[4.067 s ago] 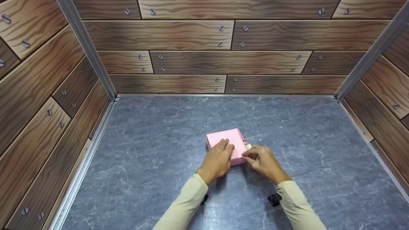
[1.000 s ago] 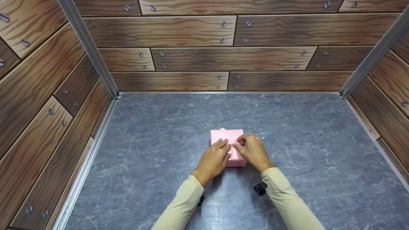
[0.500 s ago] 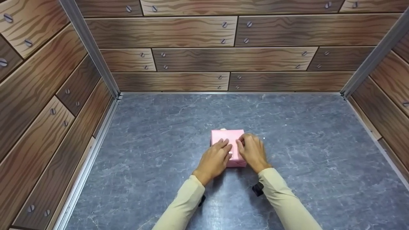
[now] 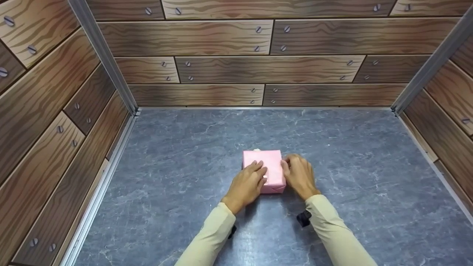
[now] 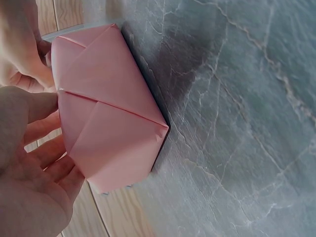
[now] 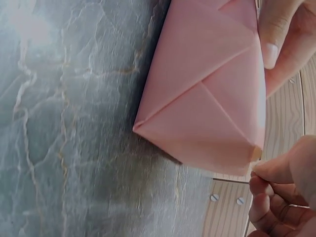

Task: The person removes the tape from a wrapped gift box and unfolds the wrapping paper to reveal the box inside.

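A box wrapped in pink paper (image 4: pixel 273 170) lies on the dark grey marbled surface. Its near end shows folded triangular flaps (image 5: pixel 113 133). My left hand (image 4: pixel 245 184) rests on its top, fingers extended, with the thumb near the front edge. At the box's right edge, my right hand (image 4: pixel 300 175) has its fingers curled, thumb and index tip together. In the right wrist view, those fingertips pinch by a small tan tab, like a piece of tape (image 6: pixel 256 153), at the upper corner. A small whitish bit (image 4: pixel 257 149) shows behind the far edge.
Wood-patterned panels (image 4: pixel 218 37) stand at the back and on both sides, with metal rails (image 4: pixel 103 55) at the corners. A black wrist camera (image 4: pixel 303 218) hangs under the right sleeve. A tiny white speck (image 4: pixel 329 145) lies right of the box.
The box has turned so its near end faces me. My right hand went from the lower right corner onto the top, then out to the right edge. The left hand stays on top.
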`<control>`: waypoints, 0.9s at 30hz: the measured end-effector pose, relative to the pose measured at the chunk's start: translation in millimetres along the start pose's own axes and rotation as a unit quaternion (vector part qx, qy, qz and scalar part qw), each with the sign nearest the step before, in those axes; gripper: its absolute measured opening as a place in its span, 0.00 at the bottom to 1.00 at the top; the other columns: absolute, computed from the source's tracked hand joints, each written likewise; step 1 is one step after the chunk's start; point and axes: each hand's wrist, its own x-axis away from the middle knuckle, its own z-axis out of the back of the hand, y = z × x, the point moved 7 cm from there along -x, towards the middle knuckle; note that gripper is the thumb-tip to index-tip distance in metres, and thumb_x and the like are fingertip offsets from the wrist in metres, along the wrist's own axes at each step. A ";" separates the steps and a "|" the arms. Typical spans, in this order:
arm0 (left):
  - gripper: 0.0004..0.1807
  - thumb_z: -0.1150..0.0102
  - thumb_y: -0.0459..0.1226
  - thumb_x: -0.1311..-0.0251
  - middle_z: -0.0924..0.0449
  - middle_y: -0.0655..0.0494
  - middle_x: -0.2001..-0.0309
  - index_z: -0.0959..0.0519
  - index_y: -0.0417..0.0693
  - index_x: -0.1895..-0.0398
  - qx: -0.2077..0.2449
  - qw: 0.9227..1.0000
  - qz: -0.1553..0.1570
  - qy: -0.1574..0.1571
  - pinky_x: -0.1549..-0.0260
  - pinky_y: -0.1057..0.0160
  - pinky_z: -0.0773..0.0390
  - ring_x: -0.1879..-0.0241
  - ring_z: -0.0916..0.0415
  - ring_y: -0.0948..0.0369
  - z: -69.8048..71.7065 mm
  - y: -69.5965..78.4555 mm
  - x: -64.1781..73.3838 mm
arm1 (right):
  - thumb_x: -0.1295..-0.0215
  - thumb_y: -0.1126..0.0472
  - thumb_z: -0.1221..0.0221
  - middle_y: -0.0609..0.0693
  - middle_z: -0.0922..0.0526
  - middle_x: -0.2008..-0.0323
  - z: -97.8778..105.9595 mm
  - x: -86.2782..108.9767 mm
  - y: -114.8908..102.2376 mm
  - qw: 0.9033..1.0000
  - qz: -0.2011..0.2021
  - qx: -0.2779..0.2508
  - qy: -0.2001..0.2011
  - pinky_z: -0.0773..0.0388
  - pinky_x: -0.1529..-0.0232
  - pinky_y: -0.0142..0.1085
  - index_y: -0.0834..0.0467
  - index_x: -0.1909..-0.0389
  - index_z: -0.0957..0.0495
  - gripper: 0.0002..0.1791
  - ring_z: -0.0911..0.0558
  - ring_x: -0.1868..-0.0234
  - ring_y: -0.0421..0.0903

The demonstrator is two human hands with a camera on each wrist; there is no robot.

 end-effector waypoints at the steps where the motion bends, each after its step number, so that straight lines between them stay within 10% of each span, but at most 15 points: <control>1: 0.18 0.43 0.40 0.28 0.24 0.47 0.34 0.19 0.43 0.40 0.000 1.000 0.001 -0.001 0.34 0.54 0.29 0.32 0.29 0.50 -0.1 -0.3 0.5 | 0.36 0.65 0.36 0.57 0.16 0.70 0.4 0.5 1.3 1.000 -0.003 -0.001 -0.001 0.21 0.65 0.56 0.63 0.67 0.16 0.04 0.16 0.67 0.58; 27: 0.18 0.43 0.40 0.28 0.25 0.47 0.33 0.20 0.43 0.39 0.013 1.000 0.010 -0.006 0.33 0.53 0.30 0.31 0.31 0.51 0.1 -2.3 0.2 | 0.37 0.65 0.34 0.56 0.17 0.73 9.3 4.4 21.7 1.000 -0.017 -0.010 0.022 0.22 0.67 0.55 0.63 0.70 0.16 0.05 0.18 0.70 0.57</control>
